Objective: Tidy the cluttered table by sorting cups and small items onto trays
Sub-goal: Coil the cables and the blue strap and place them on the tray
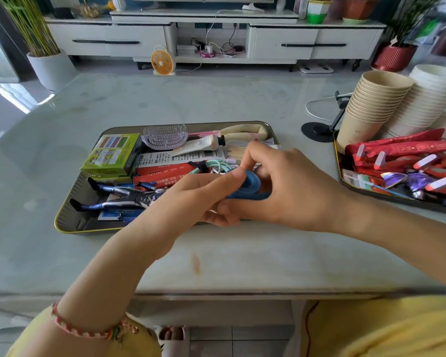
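A dark tray [70, 212] with a gold rim lies in the middle of the table, full of small items: a green box [111, 154], a lilac hairbrush [165, 137], a cream tube [201, 145], red packets [162, 173], a mint cable [216, 166] and a blue toy figure [119, 199]. Over its front right part both my hands hold a coiled blue strap [250, 184]. My left hand [198, 199] pinches it with the thumb on top. My right hand [289, 186] curls round it from the right.
A second tray [345, 181] at the right edge holds red packets [402, 150], purple wrappers and two stacks of paper cups, tan [373, 104] and white [428, 99]. A black phone stand [319, 130] with a white cable stands between the trays. Bare marble tabletop [216, 253] lies in front.
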Tool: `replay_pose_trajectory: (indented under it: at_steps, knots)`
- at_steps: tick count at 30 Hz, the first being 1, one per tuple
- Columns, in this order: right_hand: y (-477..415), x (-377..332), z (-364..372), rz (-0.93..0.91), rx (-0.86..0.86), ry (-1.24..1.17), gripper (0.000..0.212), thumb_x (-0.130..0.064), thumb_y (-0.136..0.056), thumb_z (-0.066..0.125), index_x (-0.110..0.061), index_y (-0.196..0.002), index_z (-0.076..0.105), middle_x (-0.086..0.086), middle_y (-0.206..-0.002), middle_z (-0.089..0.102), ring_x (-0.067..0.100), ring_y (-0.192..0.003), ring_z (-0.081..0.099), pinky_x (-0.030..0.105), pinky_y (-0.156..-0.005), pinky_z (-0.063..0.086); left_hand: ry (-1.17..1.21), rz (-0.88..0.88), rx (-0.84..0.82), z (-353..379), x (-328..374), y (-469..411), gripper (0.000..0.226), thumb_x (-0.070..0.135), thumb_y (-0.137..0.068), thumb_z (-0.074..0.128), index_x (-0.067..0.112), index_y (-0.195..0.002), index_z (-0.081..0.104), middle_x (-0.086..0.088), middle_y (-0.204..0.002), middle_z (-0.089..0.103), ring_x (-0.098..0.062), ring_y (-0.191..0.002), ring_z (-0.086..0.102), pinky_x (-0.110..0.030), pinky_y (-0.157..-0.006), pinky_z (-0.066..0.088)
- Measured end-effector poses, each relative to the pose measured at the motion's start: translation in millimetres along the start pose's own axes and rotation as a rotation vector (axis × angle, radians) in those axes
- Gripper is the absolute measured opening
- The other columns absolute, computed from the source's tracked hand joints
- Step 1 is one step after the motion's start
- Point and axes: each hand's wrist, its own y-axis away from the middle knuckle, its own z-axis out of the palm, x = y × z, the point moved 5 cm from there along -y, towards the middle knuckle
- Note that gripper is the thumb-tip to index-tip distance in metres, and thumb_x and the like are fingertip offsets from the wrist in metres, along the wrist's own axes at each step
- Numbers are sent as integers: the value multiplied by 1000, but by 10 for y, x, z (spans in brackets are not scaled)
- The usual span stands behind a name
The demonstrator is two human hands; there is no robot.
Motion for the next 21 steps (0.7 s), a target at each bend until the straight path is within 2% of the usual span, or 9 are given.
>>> replay_pose_trajectory:
  at_steps: [2,4,6,8,9,12,15,17,21]
  knots:
    - [7,-7,19,-9,-43,-30,49,-52,-59,70,-19,-88,48,0,-71,67,13,-61,58,41,-63,51,-51,-9,-24,3,25,10,33,39,-79,64,8,-90,68,-12,-73,64,-14,-63,60,-23,-65,52]
    - [23,-47,53,-36,-173,-126,45,-41,-67,76,-21,-99,52,4,-78,69,19,-68,62,41,-69,53,-39,-47,-67,-6,45,26,25,27,-70,67,5,-81,66,-10,-66,62,-14,-56,57,-21,-59,50]
    - [69,-110,57,-48,-332,-220,44,-28,-72,77,-26,-110,54,1,-82,71,13,-64,63,27,-60,55,-3,-56,-136,-27,59,56,8,16,-66,68,9,-62,70,-5,-59,61,-11,-51,56,-18,-53,48]
    - [104,-155,25,-60,-432,-259,44,-21,-74,76,-31,-112,55,0,-81,71,11,-57,60,24,-49,51,-9,-34,-252,-43,43,96,20,24,-72,61,15,-59,72,-2,-60,63,-10,-53,57,-17,-53,46]
    - [101,-160,-3,-69,-445,-266,43,-19,-74,76,-31,-110,56,3,-81,71,17,-57,60,26,-47,50,-2,-25,-301,-48,31,110,20,30,-72,62,16,-63,72,-3,-62,63,-12,-57,58,-17,-54,46]
    - [66,-136,-73,-93,-413,-243,39,-22,-72,77,-31,-106,60,12,-81,70,31,-64,61,34,-52,50,29,-7,-295,-44,12,84,27,40,-71,62,15,-71,73,-6,-68,64,-18,-63,60,-18,-57,47]
    - [29,-60,-102,-71,-288,-196,38,-26,-68,80,-23,-99,57,6,-69,68,16,-53,54,30,-55,44,64,-11,-147,-52,-27,-2,39,42,-78,58,7,-89,71,-15,-80,64,-21,-68,61,-26,-65,52]
    - [16,-21,-106,-55,-180,-140,43,-30,-64,81,-17,-93,53,6,-64,66,9,-49,47,26,-52,40,36,5,-80,-33,-29,-25,51,45,-79,50,1,-99,66,-14,-79,64,-19,-70,61,-27,-68,52]
    - [5,-12,-61,-72,-103,-42,47,-42,-60,81,-16,-87,53,4,-70,65,5,-51,45,22,-51,39,-69,22,0,11,-23,-28,50,42,-77,49,0,-97,65,-11,-73,64,-15,-67,60,-26,-67,52]
